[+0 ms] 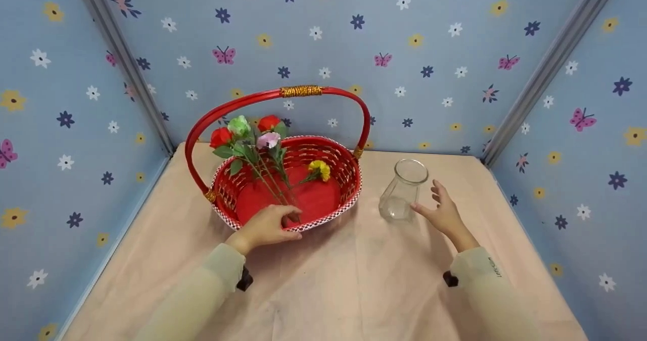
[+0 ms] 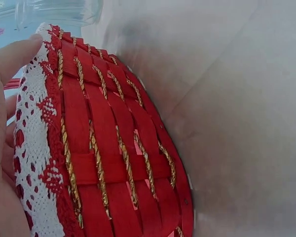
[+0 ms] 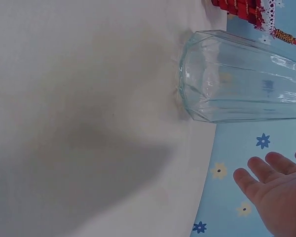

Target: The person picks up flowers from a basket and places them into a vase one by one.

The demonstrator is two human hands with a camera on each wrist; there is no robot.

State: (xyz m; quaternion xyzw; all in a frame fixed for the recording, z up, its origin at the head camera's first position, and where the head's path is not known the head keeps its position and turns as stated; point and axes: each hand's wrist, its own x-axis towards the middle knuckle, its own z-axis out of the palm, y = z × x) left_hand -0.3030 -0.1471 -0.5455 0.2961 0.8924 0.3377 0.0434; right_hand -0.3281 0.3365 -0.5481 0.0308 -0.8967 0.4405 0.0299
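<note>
My left hand (image 1: pixel 268 226) is at the near rim of a red woven basket (image 1: pixel 349 199), its thumb (image 2: pixel 19 54) outside against the white lace edging (image 2: pixel 34 128) and its fingers curled over into the inside. Stems of the artificial flowers run down close to those fingers, which are partly hidden. Two red roses, a green flower (image 1: pixel 239 126) and a pink flower (image 1: pixel 268 139) lean over the basket's back left rim. A yellow flower (image 1: pixel 319 170) lies inside. My right hand (image 1: pixel 445 213) has its fingers spread beside a clear glass vase (image 1: pixel 398 194), which stands upright.
The basket's tall red handle (image 1: pixel 242 100) arches over it, wrapped in gold at the top. Pale cloth (image 1: pixel 323 290) covers the table. Blue patterned panels (image 1: pixel 343 43) close off the back and both sides, with grey posts (image 1: pixel 546 78) at the corners.
</note>
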